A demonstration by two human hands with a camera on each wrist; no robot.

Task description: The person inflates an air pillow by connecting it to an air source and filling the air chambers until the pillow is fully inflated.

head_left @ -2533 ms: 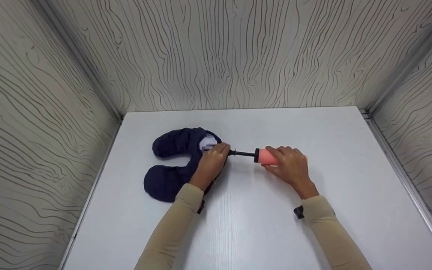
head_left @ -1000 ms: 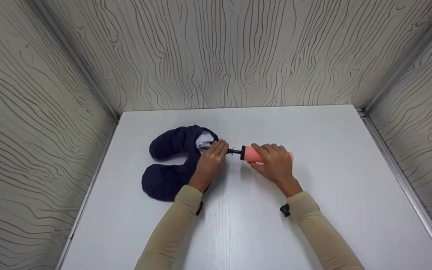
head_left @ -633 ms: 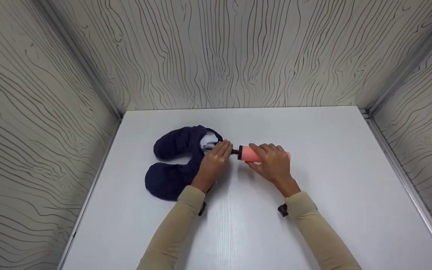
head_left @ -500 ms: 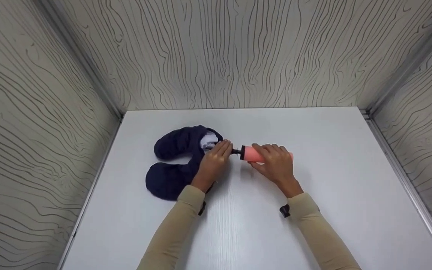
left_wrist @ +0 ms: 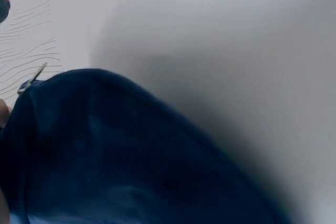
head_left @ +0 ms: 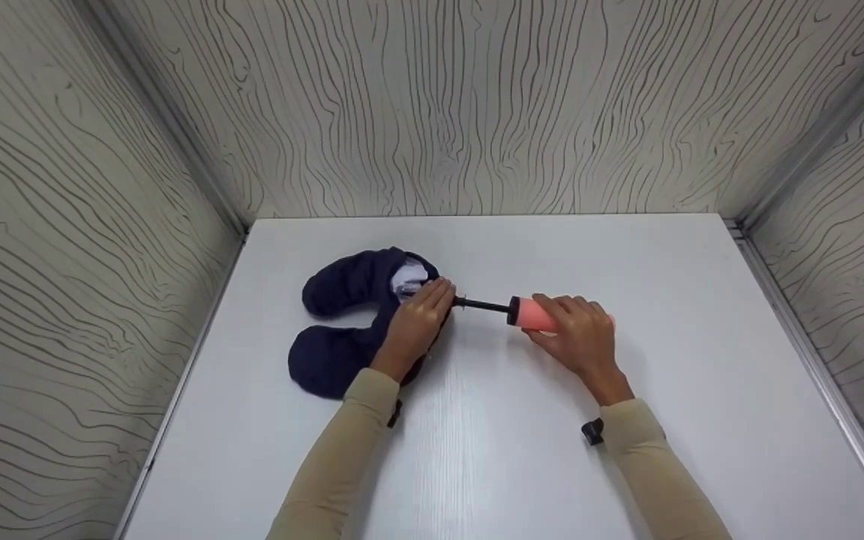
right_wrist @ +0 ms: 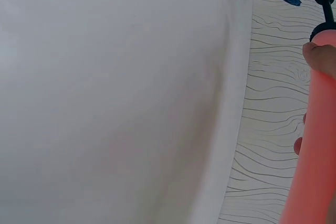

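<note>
A navy U-shaped neck pillow (head_left: 338, 356) lies on the white table, with a white lining (head_left: 408, 276) showing through an opening in its curved end. My left hand (head_left: 415, 322) lies over that opening, its fingers round the black end of a hand pump; the tip is hidden beneath them. In my right hand (head_left: 578, 334) I grip the pump's coral barrel (head_left: 535, 315), thumb near its black collar in the right wrist view. A long stretch of thin black rod (head_left: 486, 305) shows between the hands. The left wrist view is mostly filled by the pillow's dark fabric (left_wrist: 115, 150).
The white table (head_left: 492, 450) is bounded by wood-grain panels (head_left: 432, 112) at the back and both sides. Metal strips run along the side edges. A small metal zipper pull (left_wrist: 32, 81) sticks out from the pillow's edge in the left wrist view.
Over the last half second my right hand has drawn the coral barrel to the right, exposing more rod. Earlier it had pushed in towards the left hand. The left hand keeps its hold at the pillow.
</note>
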